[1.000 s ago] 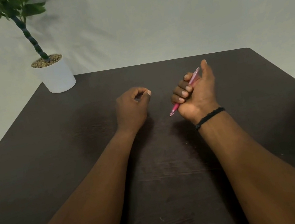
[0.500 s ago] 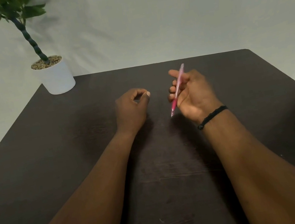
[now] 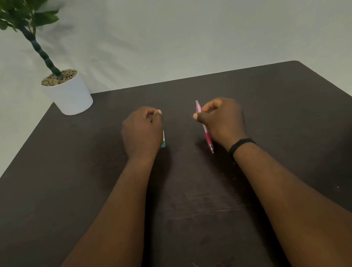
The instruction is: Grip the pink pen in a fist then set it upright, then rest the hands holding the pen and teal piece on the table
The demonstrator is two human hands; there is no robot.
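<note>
Looking down from the head camera, the only view here, the right hand holds a pink pen above the dark table. The thumb and the first fingers are curled and pinch the barrel near its upper half. The long axis of the pen runs almost straight away from the person, a little tilted. The pale upper end stands just beyond the knuckles, and the darker pink tip points back toward the person, ending just beside the wrist with the black wristband. So the pen lies on the inner side of the right hand, facing the gap between the two hands. I cannot tell if the tip touches the table or only hangs close over it.

The left hand is near, but apart from the pen, across that gap. Its fingers are curled into a loose fist with the thumb laid on top. A small teal and white object shows at its inner edge, mostly hidden under the hand; it seems that the fingers hold it, but what it is I cannot say.

Both forearms come in from the lower edge of the picture and lie low over the table, with the backs of the hands turned up. A white pot with a green plant stands at the far left corner, well apart from the hands.
</note>
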